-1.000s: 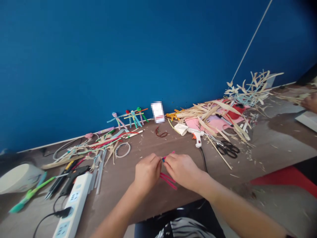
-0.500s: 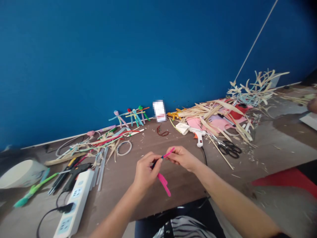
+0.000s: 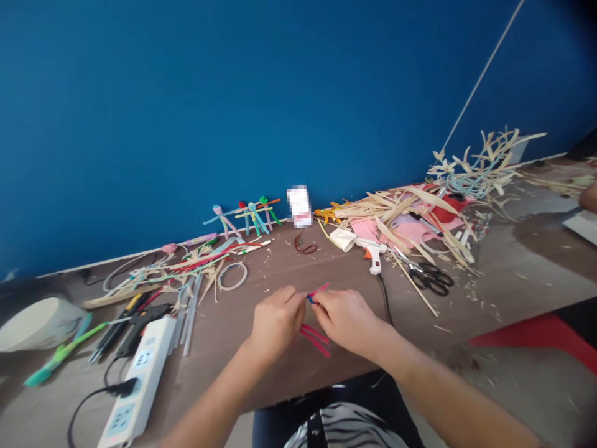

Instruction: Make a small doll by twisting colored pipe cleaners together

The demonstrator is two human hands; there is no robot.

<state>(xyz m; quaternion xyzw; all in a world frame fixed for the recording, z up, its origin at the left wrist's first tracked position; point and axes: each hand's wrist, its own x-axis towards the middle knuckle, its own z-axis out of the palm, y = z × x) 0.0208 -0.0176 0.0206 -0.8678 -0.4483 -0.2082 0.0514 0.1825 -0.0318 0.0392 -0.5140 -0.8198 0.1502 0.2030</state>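
Just above the table's near part, my left hand [image 3: 278,318] is closed in a pinch around pink pipe cleaners [image 3: 318,342], whose loose ends hang below the fingers. A short dark blue pipe cleaner [image 3: 310,298] is wrapped around the pink ones and shows between my hands. My right hand [image 3: 347,318] meets the left, its thumb and fingers pinched at the blue piece. One pink end sticks up beyond the fingertips. The fingers hide most of the wrapped section.
Pipe-cleaner figures [image 3: 254,218] lean along the blue wall. A white glue gun [image 3: 374,255], black-handled scissors [image 3: 431,278] and dried strips [image 3: 377,208] lie right. A power strip [image 3: 140,386], white bowl [image 3: 40,323] and several strands are left. Another person's hand [image 3: 588,198] is far right.
My right hand has moved in against the left, from the pink tip down to the blue piece. My left hand has turned, and the hanging pink ends have fanned apart.
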